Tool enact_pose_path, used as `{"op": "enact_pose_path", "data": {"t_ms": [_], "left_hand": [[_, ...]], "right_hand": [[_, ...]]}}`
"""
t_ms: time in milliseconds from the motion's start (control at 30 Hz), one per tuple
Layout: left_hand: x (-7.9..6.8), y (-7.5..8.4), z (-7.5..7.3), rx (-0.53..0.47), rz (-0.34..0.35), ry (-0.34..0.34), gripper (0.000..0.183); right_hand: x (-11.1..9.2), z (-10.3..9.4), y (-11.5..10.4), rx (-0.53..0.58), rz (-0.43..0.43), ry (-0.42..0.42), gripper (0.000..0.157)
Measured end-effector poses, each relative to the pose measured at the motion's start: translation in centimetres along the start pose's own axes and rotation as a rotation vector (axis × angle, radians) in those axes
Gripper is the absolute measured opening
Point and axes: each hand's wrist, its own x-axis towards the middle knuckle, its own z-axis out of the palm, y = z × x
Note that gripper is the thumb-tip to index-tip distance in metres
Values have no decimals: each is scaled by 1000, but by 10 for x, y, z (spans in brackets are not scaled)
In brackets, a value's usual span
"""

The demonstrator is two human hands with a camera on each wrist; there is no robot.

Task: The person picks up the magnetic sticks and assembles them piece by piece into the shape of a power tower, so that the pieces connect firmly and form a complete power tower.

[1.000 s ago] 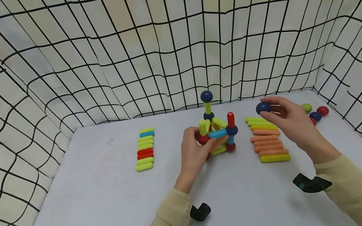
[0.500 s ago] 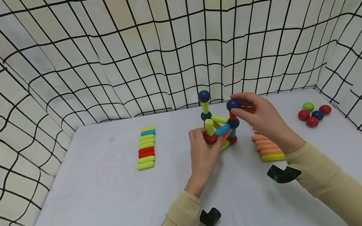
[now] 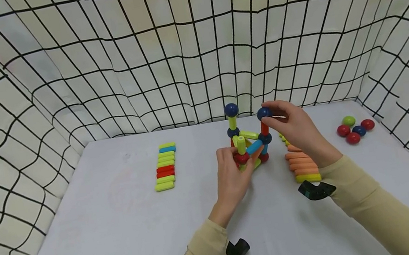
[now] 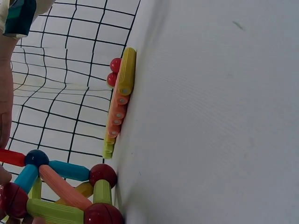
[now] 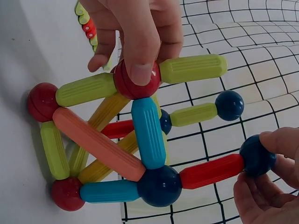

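Observation:
A structure of coloured rods and balls stands on the white table, mid-right in the head view. My left hand (image 3: pixel 232 176) grips its near red ball (image 5: pixel 138 80), from which a lime rod (image 5: pixel 194 68) points up. A blue rod (image 5: pixel 148 133) joins that ball to a dark blue ball (image 5: pixel 160 186), which bears an upright red rod (image 5: pixel 212 171). With thumb and fingers, my right hand (image 3: pixel 297 128) pinches another dark blue ball (image 5: pixel 258 155) sitting at the red rod's top end. Behind stands a lime rod topped by a dark blue ball (image 3: pixel 231 110).
Left on the table (image 3: pixel 104 232) lies a column of short lime, red and blue rods (image 3: pixel 165 169). Longer orange and yellow rods (image 3: pixel 303 165) lie partly under my right hand. Several loose balls (image 3: pixel 352 138) are at the right. Black-lined sheeting (image 3: pixel 193 58) surrounds the table's back and sides.
My right hand has brought the dark blue ball leftward onto the red rod's top. The structure has turned slightly in my left hand, which has shifted a little right.

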Motion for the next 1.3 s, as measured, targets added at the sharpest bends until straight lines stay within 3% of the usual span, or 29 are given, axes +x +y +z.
{"op": "enact_pose_path", "data": {"t_ms": [200, 333, 533, 667, 900, 967, 1133, 1200, 1300], "left_hand": [[-3, 1, 1, -8, 83, -9, 39], [-2, 2, 5, -2, 99, -8, 38], [-2, 4, 7, -17, 76, -44, 39], [2, 3, 2, -83, 45, -48, 30], [33, -15, -10, -226, -86, -1, 32], [44, -23, -14, -248, -112, -39, 39], [65, -36, -25, -282, -129, -247, 54], [69, -40, -30, -297, -113, -302, 55], [70, -43, -37, -313, -102, -324, 53]], "right_hand": [[3, -2, 5, -5, 39, 24, 47], [7, -5, 11, 18, 60, 30, 49], [8, -8, 15, 52, 67, 26, 50], [5, -13, 17, 90, 59, 25, 54], [-12, -29, 36, 124, 154, 85, 57], [-21, -33, 46, 136, 206, 95, 59], [-40, -45, 82, 210, 361, 155, 60], [-42, -53, 99, 302, 443, 230, 56], [-41, -69, 125, 454, 574, 405, 47]]}}
